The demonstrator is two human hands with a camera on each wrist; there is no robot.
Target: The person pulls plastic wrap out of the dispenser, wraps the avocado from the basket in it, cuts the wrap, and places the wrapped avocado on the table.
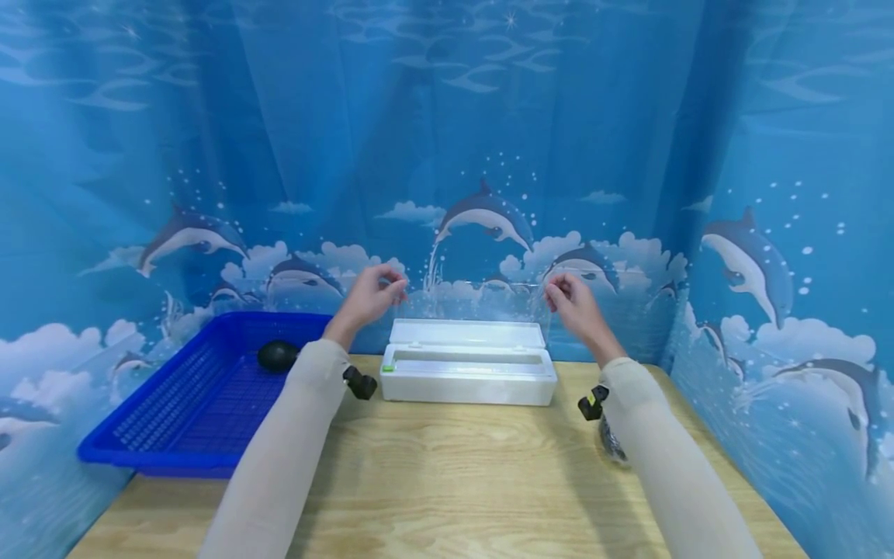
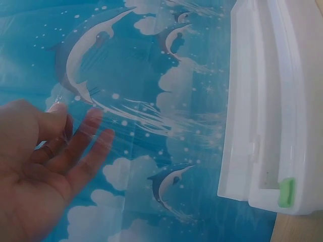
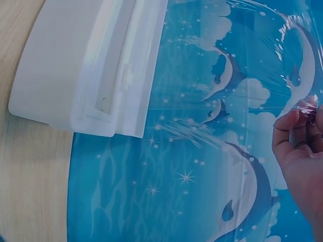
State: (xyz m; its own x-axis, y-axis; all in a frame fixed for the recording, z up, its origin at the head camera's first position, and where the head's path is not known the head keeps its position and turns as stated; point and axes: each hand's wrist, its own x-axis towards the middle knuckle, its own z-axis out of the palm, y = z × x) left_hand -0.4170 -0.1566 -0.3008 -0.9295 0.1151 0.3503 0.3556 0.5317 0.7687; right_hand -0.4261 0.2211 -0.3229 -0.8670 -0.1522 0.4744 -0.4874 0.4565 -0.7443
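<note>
While the white box stands open on the counter, I pinch clear plastic wrap between thumb and fingers of my left hand and right hand, stretching it beyond the box. Left of the box, a blue basket holds a dark rounded thing.

On my feed the box sits below and between the fingers, the basket left of them.

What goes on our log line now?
left hand pinches clear film | right hand pinches clear film | white box open on table
</note>
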